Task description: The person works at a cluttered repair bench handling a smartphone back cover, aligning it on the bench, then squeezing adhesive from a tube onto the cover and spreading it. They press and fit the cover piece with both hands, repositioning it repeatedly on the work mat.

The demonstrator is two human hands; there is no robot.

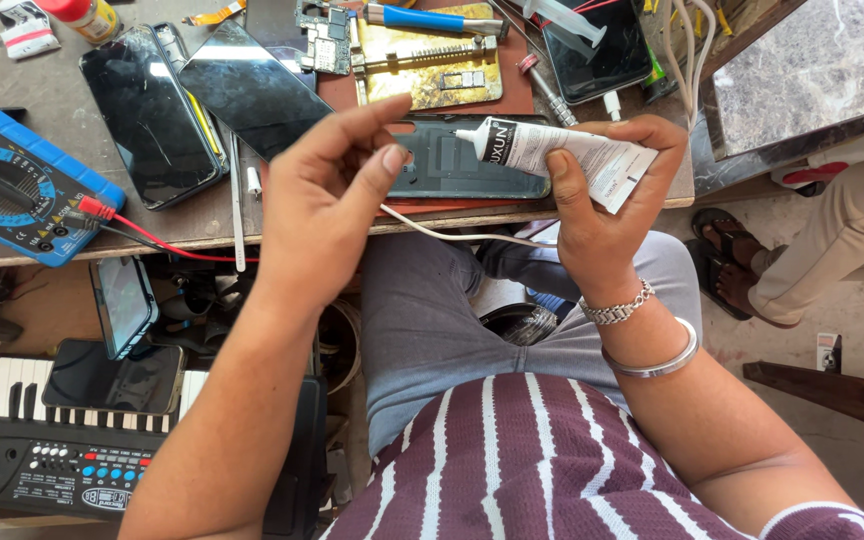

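Note:
My right hand (607, 205) grips a white glue tube (562, 155), its nozzle pointing left over a dark phone frame (452, 165) that lies at the table's front edge. My left hand (327, 195) hovers just left of the nozzle, thumb and forefinger pinched close together; whether a small cap sits between them is too small to tell. A silver bracelet and a bangle circle my right wrist.
On the table lie a blue multimeter (12, 185) with a red lead, black phone screens (152, 110), a brass circuit-board holder (432, 65) and a blue-handled tool (422, 18). A small keyboard (62, 450) with phones on it sits lower left. Another person's sandalled foot (727, 275) is at right.

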